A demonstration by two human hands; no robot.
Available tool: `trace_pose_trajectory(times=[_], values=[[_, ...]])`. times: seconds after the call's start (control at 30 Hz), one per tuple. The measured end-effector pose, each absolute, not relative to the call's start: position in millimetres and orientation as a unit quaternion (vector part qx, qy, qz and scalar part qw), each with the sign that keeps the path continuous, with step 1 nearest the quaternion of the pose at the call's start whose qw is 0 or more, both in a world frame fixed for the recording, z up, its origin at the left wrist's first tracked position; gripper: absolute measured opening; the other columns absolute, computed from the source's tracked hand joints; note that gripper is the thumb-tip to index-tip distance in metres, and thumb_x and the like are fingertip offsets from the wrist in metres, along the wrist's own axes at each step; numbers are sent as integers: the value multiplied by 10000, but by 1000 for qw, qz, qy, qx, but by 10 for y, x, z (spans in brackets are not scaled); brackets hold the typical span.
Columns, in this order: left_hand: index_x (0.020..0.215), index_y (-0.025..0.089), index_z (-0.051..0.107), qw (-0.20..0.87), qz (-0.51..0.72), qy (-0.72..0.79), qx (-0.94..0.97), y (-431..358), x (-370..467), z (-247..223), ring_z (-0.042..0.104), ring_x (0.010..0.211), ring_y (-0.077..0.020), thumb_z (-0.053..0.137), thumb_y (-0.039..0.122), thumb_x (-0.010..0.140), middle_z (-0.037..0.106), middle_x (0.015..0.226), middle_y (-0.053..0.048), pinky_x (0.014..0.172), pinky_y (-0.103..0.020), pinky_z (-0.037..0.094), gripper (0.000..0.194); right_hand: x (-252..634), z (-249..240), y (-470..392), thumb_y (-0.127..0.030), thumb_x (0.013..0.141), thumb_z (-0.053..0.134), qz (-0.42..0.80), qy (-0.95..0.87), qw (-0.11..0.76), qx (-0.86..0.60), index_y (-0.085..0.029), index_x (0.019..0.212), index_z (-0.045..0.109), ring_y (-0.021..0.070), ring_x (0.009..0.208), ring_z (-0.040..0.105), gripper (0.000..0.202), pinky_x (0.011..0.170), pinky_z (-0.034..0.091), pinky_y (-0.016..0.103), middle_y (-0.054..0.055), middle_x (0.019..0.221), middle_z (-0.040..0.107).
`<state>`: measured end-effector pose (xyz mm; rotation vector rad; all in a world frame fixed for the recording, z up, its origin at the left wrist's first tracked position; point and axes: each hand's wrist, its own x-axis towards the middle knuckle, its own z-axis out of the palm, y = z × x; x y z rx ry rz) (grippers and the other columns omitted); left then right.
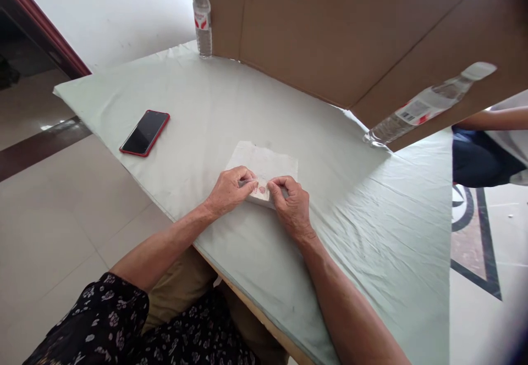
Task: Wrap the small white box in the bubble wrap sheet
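Between my two hands is a small pale piece of cloth or paper with reddish marks. My left hand pinches its left edge between thumb and fingers. At its right edge, my right hand has thumb and forefinger closed on it. Beneath lies a larger whitish sheet or pad, flat on the pale green tablecloth. Its front part is partly hidden by my hands and the small piece.
A phone with a red case lies at the left. One water bottle stands at the back, another at the right, both against a brown cardboard panel. Beyond the panel, a person's arm shows.
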<state>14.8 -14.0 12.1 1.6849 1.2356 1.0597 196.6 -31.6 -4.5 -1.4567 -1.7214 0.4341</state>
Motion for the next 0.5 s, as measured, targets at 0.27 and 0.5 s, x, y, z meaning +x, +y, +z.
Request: trace_pose_trajectory(times=[0.27, 0.5], values=[[681, 185, 565, 407, 412, 486, 655, -126, 152, 137, 643, 798, -150, 612, 267, 788, 715, 816, -18, 760, -280, 493, 143, 1968, 166, -467, -295, 955, 529, -40, -753, 378, -537, -274, 1038, 666, 284, 1133, 611, 161, 1012, 359, 479, 65, 1129, 730], [839, 181, 629, 421, 366, 493, 668, -110, 59, 155, 640, 832, -167, 590, 327, 823, 698, 868, -27, 752, -290, 508, 152, 1768, 117, -613, -211, 951, 532, -71, -830, 289, -472, -255, 1158, 627, 252, 1036, 641, 232, 972, 348, 439, 68, 1123, 740]])
